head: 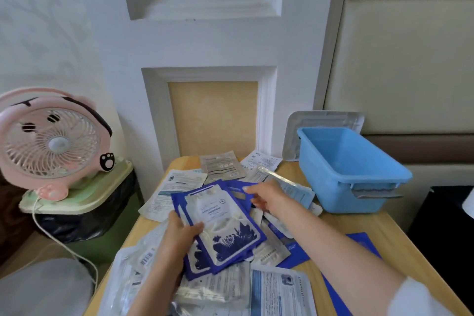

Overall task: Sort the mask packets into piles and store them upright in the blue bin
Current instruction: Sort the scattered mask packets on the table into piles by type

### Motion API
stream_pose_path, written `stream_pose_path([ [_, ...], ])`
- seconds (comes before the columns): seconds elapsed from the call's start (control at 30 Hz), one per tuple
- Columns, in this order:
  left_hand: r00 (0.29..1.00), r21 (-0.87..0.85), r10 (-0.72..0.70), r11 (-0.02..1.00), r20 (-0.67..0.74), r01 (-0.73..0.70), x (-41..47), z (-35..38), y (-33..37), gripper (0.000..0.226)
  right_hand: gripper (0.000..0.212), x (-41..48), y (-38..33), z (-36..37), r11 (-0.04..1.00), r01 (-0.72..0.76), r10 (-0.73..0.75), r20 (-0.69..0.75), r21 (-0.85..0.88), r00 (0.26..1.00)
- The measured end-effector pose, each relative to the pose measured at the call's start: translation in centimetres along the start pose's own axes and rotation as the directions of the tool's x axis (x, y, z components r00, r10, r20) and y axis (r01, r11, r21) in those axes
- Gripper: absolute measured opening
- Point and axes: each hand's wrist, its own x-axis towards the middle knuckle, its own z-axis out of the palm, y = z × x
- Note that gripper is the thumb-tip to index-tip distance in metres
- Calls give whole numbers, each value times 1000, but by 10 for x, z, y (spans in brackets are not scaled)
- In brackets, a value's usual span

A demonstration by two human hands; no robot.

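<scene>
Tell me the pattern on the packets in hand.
Dark blue border, white panel, blue floral print on the packets; head view.

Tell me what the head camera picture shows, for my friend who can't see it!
Two hands gather dark blue mask packets over a messy heap on a wooden table: the left hand holds them, the right hand touches their far edge. An empty blue bin waits at right, a pink fan at left.

Both forearms are bare down to the hands, with a white sleeve (420,297) edge on the right arm.
</scene>
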Motion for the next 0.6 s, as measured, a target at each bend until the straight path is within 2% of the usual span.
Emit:
stream_pose_path([
  [0.1, 999, -21, 25, 999, 43, -24, 0, -3, 3, 65, 18, -8, -1, 0, 969, 91, -100, -25, -228, 995],
  [0.17, 989, -17, 138, 990, 58, -137, -1, -4, 2, 79, 24, -22, -13, -7, 904, 315, -353, -92, -288, 931],
  [0.23, 949, 82, 303, 947, 91, -310, -4, 0, 3, 68, 26, -49, -38, -18, 724, 523, -628, -117, -450, 769],
  [0.3, 905, 181, 399, 889, 148, -421, -10, 5, 5, 47, 28, -84, -68, -27, 500, 604, -782, -25, -621, 622],
  [0.33, 893, 182, 421, 876, 160, -446, -13, 8, 6, 40, 29, -100, -81, -27, 394, 607, -810, 51, -691, 584],
  [0.4, 878, 126, 440, 876, 190, -466, -23, 15, 9, 28, 27, -117, -90, -17, 249, 578, -803, 169, -777, 572],
  [0.43, 868, 101, 442, 876, 228, -472, -28, 19, 11, 33, 26, -119, -86, -8, 235, 576, -776, 205, -783, 596],
  [0.47, 866, 83, 421, 886, 269, -457, -31, 23, 12, 46, 25, -118, -78, 0, 283, 593, -704, 257, -754, 662],
  [0.5, 873, 57, 395, 903, 285, -426, -32, 27, 10, 55, 22, -116, -68, 7, 397, 610, -575, 332, -686, 748],
  [0.53, 888, 30, 370, 920, 272, -392, -31, 30, 7, 55, 15, -114, -58, 12, 555, 580, -391, 429, -596, 815],
  [0.57, 908, 7, 342, 935, 242, -354, -31, 33, 4, 47, 9, -110, -48, 12, 679, 517, -226, 521, -521, 823],
  [0.6, 927, -11, 312, 948, 207, -317, -30, 34, 1, 38, 17, -105, -41, 8, 728, 491, -161, 578, -478, 800],
])
